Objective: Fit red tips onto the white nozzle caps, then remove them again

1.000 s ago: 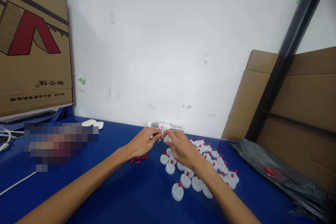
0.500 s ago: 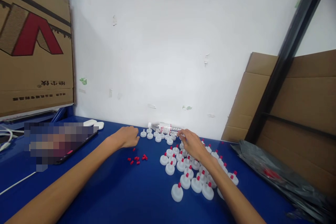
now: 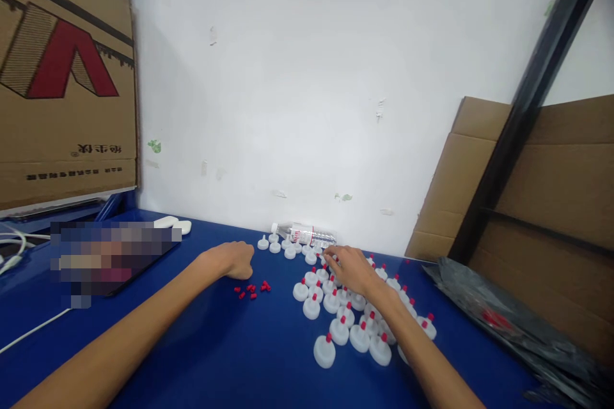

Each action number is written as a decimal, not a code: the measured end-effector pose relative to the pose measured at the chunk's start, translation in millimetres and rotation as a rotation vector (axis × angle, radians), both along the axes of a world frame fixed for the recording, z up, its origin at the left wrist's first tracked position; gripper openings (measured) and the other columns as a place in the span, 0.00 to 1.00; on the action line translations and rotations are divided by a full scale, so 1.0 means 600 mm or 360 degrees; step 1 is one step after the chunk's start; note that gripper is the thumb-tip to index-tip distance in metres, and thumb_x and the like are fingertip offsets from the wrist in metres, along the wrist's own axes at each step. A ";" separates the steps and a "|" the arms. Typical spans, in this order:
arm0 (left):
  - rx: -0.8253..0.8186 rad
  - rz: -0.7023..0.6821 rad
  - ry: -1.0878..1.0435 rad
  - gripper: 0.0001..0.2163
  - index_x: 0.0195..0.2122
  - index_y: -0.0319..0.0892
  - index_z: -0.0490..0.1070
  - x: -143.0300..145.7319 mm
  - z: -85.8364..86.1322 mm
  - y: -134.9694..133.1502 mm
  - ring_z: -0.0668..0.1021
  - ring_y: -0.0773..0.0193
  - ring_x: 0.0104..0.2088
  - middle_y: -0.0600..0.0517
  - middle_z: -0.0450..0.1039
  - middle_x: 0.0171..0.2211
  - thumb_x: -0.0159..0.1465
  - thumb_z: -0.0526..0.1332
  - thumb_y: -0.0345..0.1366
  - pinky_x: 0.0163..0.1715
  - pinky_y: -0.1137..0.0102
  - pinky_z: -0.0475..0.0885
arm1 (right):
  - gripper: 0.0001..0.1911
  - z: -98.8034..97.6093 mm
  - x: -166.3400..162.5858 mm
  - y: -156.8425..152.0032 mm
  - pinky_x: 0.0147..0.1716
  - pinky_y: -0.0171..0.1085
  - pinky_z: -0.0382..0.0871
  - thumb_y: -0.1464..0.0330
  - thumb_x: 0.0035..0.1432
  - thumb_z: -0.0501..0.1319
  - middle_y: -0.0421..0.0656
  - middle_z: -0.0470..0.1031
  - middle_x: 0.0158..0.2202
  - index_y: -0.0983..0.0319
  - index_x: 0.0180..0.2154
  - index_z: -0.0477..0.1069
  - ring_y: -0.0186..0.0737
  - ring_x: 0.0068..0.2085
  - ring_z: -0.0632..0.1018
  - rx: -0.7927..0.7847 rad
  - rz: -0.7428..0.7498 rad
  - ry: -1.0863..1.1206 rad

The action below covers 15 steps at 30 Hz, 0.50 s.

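On the blue table [image 3: 230, 351] my left hand [image 3: 231, 258] rests with fingers curled under, just left of several small red tips [image 3: 251, 290]. What it holds, if anything, is hidden. My right hand [image 3: 349, 267] lies palm down over a cluster of white caps with red tips [image 3: 345, 319], fingers bent onto them. Several plain white caps [image 3: 288, 246] stand at the back between my hands, in front of a lying clear bottle [image 3: 307, 233].
A large cardboard box [image 3: 62, 89] stands at the left, flattened cardboard [image 3: 551, 185] and a black post [image 3: 527, 102] at the right. A black plastic bag [image 3: 518, 319] lies on the right. White objects [image 3: 173, 225] and cables [image 3: 14, 246] lie at the far left.
My hands were together at the plain caps by the bottle a second ago. They parted: the left moved left beside the red tips, the right dropped onto the red-tipped caps.
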State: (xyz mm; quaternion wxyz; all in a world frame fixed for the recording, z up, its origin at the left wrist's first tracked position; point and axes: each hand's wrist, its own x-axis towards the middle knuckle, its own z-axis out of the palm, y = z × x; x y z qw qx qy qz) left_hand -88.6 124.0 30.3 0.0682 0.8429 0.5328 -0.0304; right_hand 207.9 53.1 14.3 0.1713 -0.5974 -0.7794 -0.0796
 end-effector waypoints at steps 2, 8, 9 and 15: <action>0.0017 0.0028 -0.0022 0.08 0.25 0.39 0.75 0.000 0.004 -0.002 0.82 0.41 0.36 0.32 0.80 0.37 0.47 0.59 0.36 0.31 0.61 0.74 | 0.13 0.002 -0.001 -0.001 0.43 0.39 0.65 0.64 0.68 0.52 0.46 0.81 0.40 0.59 0.43 0.75 0.45 0.43 0.79 0.0013 -0.0034 -0.0012; -0.0165 0.0129 -0.0027 0.17 0.13 0.41 0.67 -0.008 0.022 -0.011 0.79 0.50 0.23 0.39 0.77 0.22 0.53 0.59 0.46 0.26 0.62 0.74 | 0.08 -0.002 0.003 0.004 0.44 0.41 0.64 0.67 0.61 0.62 0.44 0.81 0.38 0.59 0.43 0.74 0.46 0.42 0.79 0.0011 -0.0128 -0.0040; -0.0230 0.0136 -0.0026 0.19 0.11 0.42 0.64 -0.009 0.023 -0.011 0.77 0.53 0.20 0.41 0.75 0.19 0.53 0.59 0.48 0.24 0.63 0.74 | 0.11 -0.005 0.004 0.005 0.45 0.41 0.64 0.68 0.60 0.62 0.44 0.80 0.39 0.58 0.46 0.73 0.46 0.43 0.79 0.0002 -0.0133 -0.0045; -0.0477 0.0040 -0.0087 0.15 0.12 0.42 0.66 -0.010 0.018 -0.006 0.75 0.59 0.17 0.45 0.75 0.17 0.52 0.61 0.41 0.22 0.67 0.72 | 0.15 -0.011 0.009 0.006 0.44 0.43 0.65 0.67 0.65 0.55 0.50 0.78 0.45 0.59 0.52 0.73 0.49 0.47 0.77 -0.0060 -0.0111 -0.0095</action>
